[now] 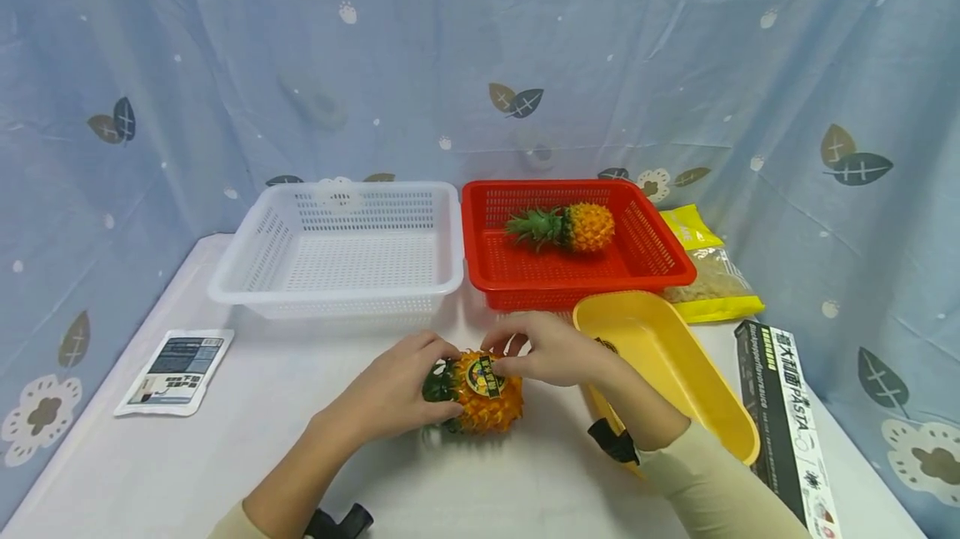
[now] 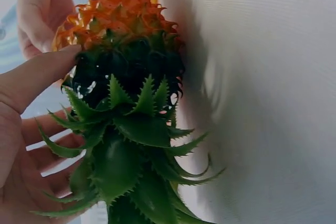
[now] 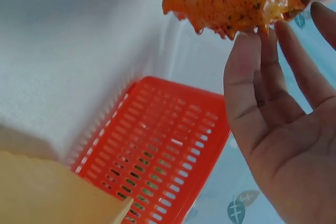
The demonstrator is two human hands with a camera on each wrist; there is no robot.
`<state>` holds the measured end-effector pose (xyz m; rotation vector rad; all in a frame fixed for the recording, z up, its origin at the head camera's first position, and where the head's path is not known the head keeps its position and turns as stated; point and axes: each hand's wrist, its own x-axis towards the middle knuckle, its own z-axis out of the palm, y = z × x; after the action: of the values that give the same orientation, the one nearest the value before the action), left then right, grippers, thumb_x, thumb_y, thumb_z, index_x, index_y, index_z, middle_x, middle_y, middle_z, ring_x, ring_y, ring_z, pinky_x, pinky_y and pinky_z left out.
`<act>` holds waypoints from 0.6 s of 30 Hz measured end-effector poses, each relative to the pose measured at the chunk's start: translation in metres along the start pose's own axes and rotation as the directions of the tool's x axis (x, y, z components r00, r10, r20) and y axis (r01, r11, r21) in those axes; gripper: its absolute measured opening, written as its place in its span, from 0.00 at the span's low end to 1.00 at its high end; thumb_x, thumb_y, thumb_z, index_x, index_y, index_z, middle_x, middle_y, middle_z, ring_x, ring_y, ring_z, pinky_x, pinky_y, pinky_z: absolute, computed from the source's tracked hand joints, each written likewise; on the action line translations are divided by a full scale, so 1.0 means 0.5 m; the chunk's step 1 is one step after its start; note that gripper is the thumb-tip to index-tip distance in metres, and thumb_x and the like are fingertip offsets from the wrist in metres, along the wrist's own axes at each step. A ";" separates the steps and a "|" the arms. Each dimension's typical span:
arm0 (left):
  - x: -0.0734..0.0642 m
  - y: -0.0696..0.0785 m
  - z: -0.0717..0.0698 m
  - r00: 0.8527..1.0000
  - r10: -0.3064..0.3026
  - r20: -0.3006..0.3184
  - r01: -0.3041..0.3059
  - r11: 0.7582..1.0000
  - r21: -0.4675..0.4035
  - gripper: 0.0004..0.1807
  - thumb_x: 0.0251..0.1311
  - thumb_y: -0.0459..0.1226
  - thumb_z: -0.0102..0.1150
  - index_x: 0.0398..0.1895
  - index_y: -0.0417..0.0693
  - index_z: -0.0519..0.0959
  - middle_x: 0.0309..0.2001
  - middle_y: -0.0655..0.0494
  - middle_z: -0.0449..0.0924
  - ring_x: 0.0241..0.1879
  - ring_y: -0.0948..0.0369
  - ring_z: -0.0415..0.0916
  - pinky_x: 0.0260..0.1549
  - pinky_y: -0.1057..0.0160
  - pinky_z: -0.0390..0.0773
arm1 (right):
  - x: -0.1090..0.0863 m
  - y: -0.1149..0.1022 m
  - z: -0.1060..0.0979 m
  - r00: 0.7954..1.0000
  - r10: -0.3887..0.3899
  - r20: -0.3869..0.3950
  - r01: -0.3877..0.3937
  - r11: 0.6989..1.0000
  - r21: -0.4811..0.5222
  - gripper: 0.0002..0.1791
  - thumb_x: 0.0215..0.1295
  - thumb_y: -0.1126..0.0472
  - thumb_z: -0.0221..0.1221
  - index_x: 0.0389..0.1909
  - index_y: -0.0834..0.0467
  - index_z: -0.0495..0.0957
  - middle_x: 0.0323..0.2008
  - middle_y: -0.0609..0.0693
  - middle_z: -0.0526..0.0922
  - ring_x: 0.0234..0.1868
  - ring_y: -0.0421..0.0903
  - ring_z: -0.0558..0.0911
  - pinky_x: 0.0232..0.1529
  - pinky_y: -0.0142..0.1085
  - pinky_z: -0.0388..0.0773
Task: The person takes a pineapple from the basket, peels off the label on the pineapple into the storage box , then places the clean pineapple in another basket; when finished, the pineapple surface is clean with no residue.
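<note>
A small pineapple (image 1: 491,406) with an orange body and green crown lies on its side on the white table, crown to the left. My left hand (image 1: 401,385) grips it near the crown, thumb on the near side and fingers round the far side. In the left wrist view the spiky green leaves (image 2: 126,156) hang beside my palm. My right hand (image 1: 547,347) holds the orange end between thumb and bent fingers. Its thumb lies at the edge of a round black-and-gold label (image 1: 483,376) on the fruit. The right wrist view shows the fingertips against the orange spikes (image 3: 226,3).
A white basket (image 1: 337,301) stands at the back left. Beside it, a red basket (image 1: 577,282) holds another pineapple (image 1: 588,228). A yellow tray (image 1: 675,356) lies partly under my right forearm. Further right are a noodle bag (image 1: 712,272) and pasta box (image 1: 780,406); a white packet (image 1: 176,372) lies left.
</note>
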<state>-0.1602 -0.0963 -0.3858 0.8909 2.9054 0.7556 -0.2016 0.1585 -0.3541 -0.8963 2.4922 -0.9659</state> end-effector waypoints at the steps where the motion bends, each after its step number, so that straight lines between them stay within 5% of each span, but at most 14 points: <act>1: 0.000 0.001 -0.001 1.000 -0.003 0.004 0.003 1.000 0.002 0.29 0.50 0.48 0.78 0.55 0.49 0.81 0.49 0.58 0.80 0.51 0.58 0.79 0.57 0.51 0.81 | 0.002 -0.001 0.003 1.000 0.004 0.002 -0.004 1.000 -0.015 0.13 0.67 0.58 0.67 0.50 0.54 0.85 0.45 0.44 0.86 0.44 0.42 0.82 0.42 0.30 0.83; 18: 0.007 0.024 -0.012 1.000 0.021 0.009 -0.021 0.992 0.125 0.27 0.47 0.47 0.78 0.49 0.46 0.82 0.45 0.57 0.78 0.45 0.57 0.78 0.47 0.54 0.81 | 0.011 -0.022 0.010 0.999 0.043 -0.009 -0.043 0.997 -0.069 0.07 0.64 0.60 0.70 0.40 0.52 0.82 0.34 0.42 0.82 0.38 0.44 0.79 0.39 0.31 0.80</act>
<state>-0.1575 -0.0886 -0.3744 0.9335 2.9690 0.5753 -0.1983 0.1461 -0.3503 -0.8574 2.5544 -0.8748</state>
